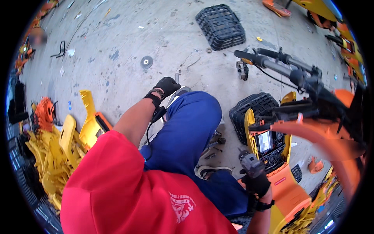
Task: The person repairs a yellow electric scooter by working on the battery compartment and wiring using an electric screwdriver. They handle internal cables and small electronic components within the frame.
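Observation:
My right hand [257, 182], in a black glove, grips a grey and black power driver [250, 163] pointed at the yellow and orange scooter body [286, 187] at the lower right. The scooter's black handlebar [280, 64] reaches across the upper right, with an orange fender [311, 134] below it. My left hand [166, 85], also gloved in black, is stretched out to the concrete floor by my knee, close to a small metal tool [177, 77]; whether it touches it is unclear. My leg in blue trousers [187, 132] lies between the hands.
A black plastic grille panel [221, 26] lies on the floor ahead, another black crate [249, 111] beside the scooter. Yellow plastic scooter panels [66, 144] pile at the left. A round metal disc [146, 61] and small parts dot the floor. More yellow-orange scooters [343, 35] stand at the top right.

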{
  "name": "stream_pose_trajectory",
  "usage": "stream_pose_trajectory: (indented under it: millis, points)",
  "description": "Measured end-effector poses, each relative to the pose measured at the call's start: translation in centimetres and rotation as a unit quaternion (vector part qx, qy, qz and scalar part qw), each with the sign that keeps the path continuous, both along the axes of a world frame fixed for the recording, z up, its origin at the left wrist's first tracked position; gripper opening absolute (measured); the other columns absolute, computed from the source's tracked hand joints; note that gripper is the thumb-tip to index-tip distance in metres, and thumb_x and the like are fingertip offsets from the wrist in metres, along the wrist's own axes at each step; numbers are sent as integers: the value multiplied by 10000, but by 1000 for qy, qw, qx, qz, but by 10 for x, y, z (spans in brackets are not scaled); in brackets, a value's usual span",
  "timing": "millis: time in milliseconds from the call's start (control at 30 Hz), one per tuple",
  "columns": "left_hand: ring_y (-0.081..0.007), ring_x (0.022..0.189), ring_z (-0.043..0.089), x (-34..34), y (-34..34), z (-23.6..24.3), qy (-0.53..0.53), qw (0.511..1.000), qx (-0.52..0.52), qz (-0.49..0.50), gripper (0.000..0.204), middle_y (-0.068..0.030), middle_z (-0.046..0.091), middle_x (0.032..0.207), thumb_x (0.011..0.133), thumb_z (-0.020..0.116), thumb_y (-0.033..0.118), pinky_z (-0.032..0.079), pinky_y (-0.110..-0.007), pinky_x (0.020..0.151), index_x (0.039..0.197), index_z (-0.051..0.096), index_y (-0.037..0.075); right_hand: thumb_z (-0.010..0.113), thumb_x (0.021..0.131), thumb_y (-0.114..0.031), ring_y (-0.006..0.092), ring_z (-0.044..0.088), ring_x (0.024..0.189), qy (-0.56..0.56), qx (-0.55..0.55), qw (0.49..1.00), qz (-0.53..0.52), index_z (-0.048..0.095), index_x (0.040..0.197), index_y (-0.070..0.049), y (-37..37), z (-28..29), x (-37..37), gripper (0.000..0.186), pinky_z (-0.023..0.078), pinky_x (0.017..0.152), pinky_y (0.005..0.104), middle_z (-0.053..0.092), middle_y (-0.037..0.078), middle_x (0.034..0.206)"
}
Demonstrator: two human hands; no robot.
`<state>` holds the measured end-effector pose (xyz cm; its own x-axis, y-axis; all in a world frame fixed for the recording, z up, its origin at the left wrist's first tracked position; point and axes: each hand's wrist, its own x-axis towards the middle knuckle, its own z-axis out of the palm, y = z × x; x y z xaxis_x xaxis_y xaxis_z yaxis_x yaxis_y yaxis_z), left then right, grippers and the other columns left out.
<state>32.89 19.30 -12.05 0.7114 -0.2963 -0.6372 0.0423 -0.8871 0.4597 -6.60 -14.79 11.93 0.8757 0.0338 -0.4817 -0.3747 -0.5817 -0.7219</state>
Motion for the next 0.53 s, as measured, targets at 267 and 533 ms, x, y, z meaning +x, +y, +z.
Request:
stream_pose_trajectory:
  millis: [267, 533]
  points:
    - [-333, 762, 691, -49, 81, 92, 95, 995, -16, 18, 438, -188, 701, 770, 845, 537, 427, 511, -438, 747, 818, 735, 37, 676, 862, -148, 251, 660, 745, 183, 172, 968, -18, 654, 1020, -101, 56, 2, 64, 166, 526, 633, 385, 672, 59, 809]
    - [-152, 576, 623, -96, 236, 207, 251, 843, -80, 469, 223, -30, 631, 685, 878, 653, 242, 502, -296, 528, 820, 691, 30, 674, 852, -201, 229, 655, 713, 354, 174, 904, -163, 654, 1020, -72, 117, 83, 143, 212, 534, 646, 403, 677, 79, 837]
